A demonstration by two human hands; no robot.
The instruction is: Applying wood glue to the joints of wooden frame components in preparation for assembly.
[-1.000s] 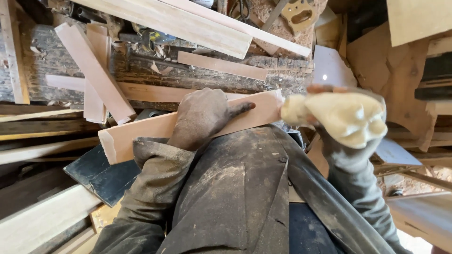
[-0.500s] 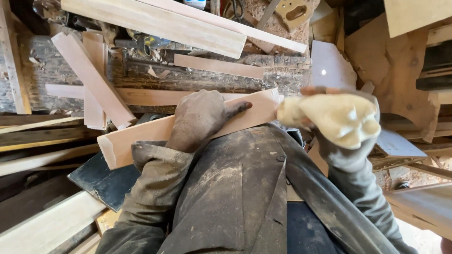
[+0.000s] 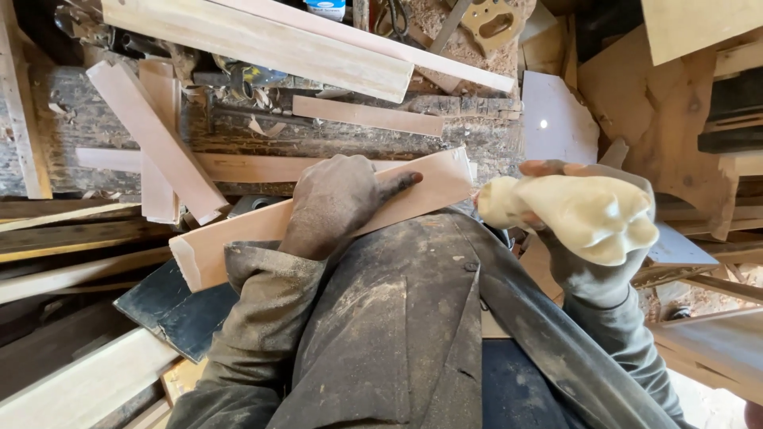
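My left hand (image 3: 338,202) lies palm down on a pale wooden plank (image 3: 238,238) that rests across my lap, the index finger stretched along its top toward the right end. To the right, my right hand (image 3: 584,266) grips a carved, cream-coloured wooden piece (image 3: 580,214) with rounded lobes like a paw. It is held up beside the plank's right end. Only the thumb tip and part of the palm show behind the carving. My dusty dark jacket (image 3: 397,334) fills the lower middle.
A rough workbench (image 3: 103,127) ahead carries several loose planks (image 3: 262,40), wood shavings and a handsaw handle (image 3: 489,20). A dark board (image 3: 171,310) lies under the plank at the left. Timber stacks stand at the left (image 3: 63,238) and right (image 3: 715,349).
Both hands keep their hold and place. The view has shifted slightly, with the plank and carving staying nearly still.
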